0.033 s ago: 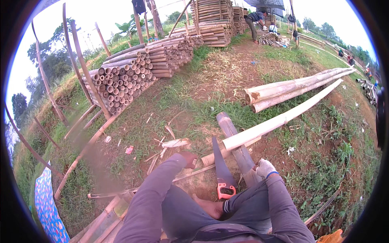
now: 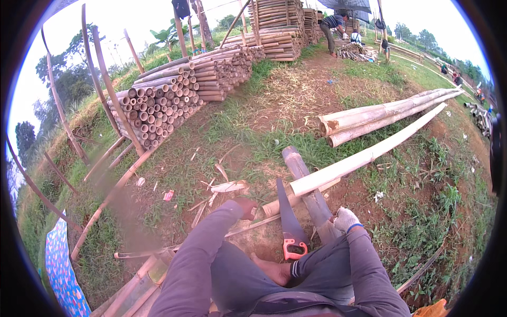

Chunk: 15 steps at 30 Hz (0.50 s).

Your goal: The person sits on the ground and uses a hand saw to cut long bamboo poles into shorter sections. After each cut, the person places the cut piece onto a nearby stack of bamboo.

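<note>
My left hand [image 2: 246, 207] is bare and hangs over my left knee with its fingers curled under. What it may hold is hidden. My right hand [image 2: 346, 219], in a white glove, is closed above my right knee, beside a thick bamboo pole [image 2: 303, 169] on the ground. I cannot make out anything in its fingers. Between my hands a handsaw [image 2: 291, 219] with an orange handle rests with its blade pointing away, apart from both hands. A pale split bamboo length [image 2: 359, 161] lies across the thick pole, and another cut bamboo end [image 2: 272, 208] shows left of the blade.
Two bamboo poles [image 2: 380, 115] lie farther right. Stacked bamboo [image 2: 158, 111] stands at the back left, near leaning stakes [image 2: 113, 100]. Split pieces [image 2: 140, 285] lie at my left, beside a blue patterned cloth [image 2: 62, 264]. A person [image 2: 334, 29] bends over poles far off.
</note>
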### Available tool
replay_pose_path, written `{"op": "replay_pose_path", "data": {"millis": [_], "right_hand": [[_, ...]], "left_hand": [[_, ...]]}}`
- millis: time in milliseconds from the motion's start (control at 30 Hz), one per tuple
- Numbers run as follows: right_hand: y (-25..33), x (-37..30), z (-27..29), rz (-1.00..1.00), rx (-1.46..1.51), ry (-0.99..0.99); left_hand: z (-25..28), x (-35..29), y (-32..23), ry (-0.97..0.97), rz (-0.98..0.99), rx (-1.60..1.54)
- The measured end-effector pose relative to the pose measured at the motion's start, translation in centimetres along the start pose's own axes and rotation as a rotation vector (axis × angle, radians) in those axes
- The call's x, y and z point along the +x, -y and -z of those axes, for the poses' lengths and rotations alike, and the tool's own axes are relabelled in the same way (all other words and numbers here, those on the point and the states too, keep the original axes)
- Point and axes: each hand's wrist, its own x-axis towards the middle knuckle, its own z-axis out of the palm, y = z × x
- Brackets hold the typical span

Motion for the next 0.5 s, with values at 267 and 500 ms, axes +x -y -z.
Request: {"op": "replay_pose_path", "data": {"millis": [267,500], "right_hand": [[-0.2,1.1,0.3,-0.002,0.004,0.013],[-0.5,1.3,-0.1,0.003,0.027,0.001]], "left_hand": [[0.5,0.7,0.7,-0.016,-0.008,0.002],[1.0,0.3,0.1,-0.004,0.007,0.001]]}}
